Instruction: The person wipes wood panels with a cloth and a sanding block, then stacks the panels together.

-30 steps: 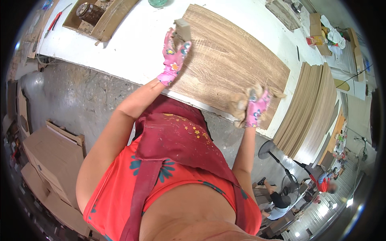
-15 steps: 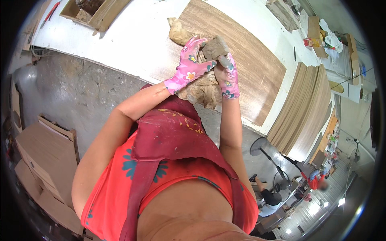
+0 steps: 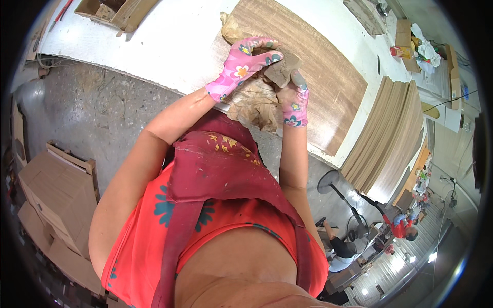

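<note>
Both my hands wear pink flowered gloves and grip a grey-brown squarish pad (image 3: 284,69) above a wood-grain panel (image 3: 328,77). Whether the pad is folded cloth or sandpaper, I cannot tell. The fingers of my left hand (image 3: 240,69) curl onto its upper left edge. On the lower right, my right hand (image 3: 294,100) has its thumb against the pad; its other fingers are mostly hidden. Beneath my hands a crumpled tan rag (image 3: 254,109) lies at the table's near edge. A yellowish crumpled cloth (image 3: 232,32) rests on the panel beyond my left hand.
The panel lies on a white worktable (image 3: 169,49). An open wooden box (image 3: 126,20) stands at the far left, and a stack of brown boards (image 3: 377,133) sits to the right. A standing fan (image 3: 328,182) and other people are farther right; cardboard boxes (image 3: 56,190) are at lower left.
The pad has turned and shows more of its flat face. My left hand's fingers have shifted onto its upper edge, and its thumb has moved up. My right hand has shifted slightly.
</note>
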The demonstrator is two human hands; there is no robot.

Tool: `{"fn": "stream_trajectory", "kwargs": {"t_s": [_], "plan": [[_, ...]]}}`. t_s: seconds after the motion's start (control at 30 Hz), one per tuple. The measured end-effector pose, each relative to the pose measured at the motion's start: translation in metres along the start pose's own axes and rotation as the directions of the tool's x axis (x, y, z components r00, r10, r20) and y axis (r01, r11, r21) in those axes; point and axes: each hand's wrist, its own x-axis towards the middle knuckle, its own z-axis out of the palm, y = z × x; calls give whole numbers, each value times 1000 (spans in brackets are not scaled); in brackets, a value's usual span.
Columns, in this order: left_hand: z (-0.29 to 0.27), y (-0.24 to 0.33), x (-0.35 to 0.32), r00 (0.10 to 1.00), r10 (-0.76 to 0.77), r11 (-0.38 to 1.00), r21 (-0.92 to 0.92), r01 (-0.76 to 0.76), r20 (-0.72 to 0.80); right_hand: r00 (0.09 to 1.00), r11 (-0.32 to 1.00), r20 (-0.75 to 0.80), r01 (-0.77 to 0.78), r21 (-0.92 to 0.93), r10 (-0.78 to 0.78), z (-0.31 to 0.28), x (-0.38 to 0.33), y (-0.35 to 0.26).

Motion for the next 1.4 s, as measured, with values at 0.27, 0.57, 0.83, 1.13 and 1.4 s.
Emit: {"fn": "stream_trajectory", "kwargs": {"t_s": [0.27, 0.57, 0.83, 1.13, 1.4], "plan": [[-19, -30, -1, 996, -89, 955, -286, 80, -17, 997, 998, -47, -61, 11, 62, 3, -11, 2], [-114, -9, -16, 850, 14, 992, 113, 54, -527, 992, 977, -113, -38, 212, 63, -6, -16, -15], [-68, 51, -57, 582, 310, 943, 163, -291, -752, 984, 947, -139, 146, 285, -110, -19, -29, -51], [-10, -58, -40, 798, 115, 161, 781, -603, 592, 968, 183, 188, 218, -959, -166, 60, 17, -20], [-37, -89, -47, 781, 70, 504, 654, -564, 620, 816, -394, 412, 563, -727, 405, 134, 25, 69]]}}
